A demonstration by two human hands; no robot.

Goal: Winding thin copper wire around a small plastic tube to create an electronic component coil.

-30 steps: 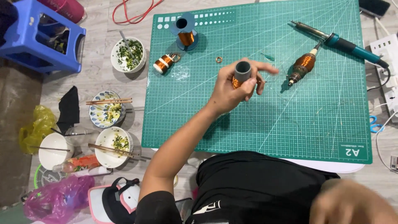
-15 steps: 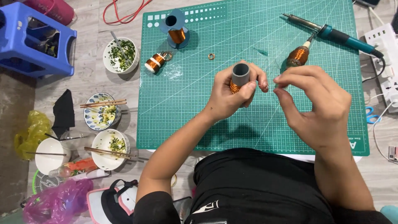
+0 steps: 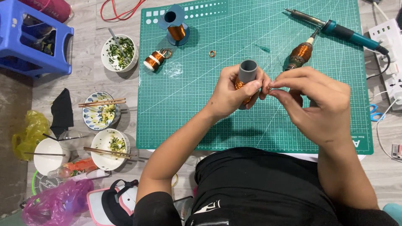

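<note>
My left hand [image 3: 233, 93] grips a grey tube [image 3: 247, 70] wound with copper wire, held upright above the green cutting mat [image 3: 201, 104]. My right hand [image 3: 315, 104] has come in from the right; its thumb and forefinger pinch at the side of the tube, next to my left fingertips, apparently on a thin wire too fine to make out. On the mat lie a small copper coil [image 3: 154, 60], a blue spool of copper wire [image 3: 176, 28], a small ring [image 3: 212, 53] and a copper-wound coil on a rod [image 3: 300, 53].
A teal-handled soldering iron [image 3: 335, 28] lies at the mat's far right, beside a white power strip [image 3: 387, 46]. Left of the mat stand bowls with chopsticks [image 3: 100, 109], a bowl of greens [image 3: 119, 52], a blue stool [image 3: 31, 39] and plastic bags [image 3: 50, 207].
My right hand came up from the lower right and closed its fingertips against the tube. My left hand kept hold of the tube, shifting slightly.
</note>
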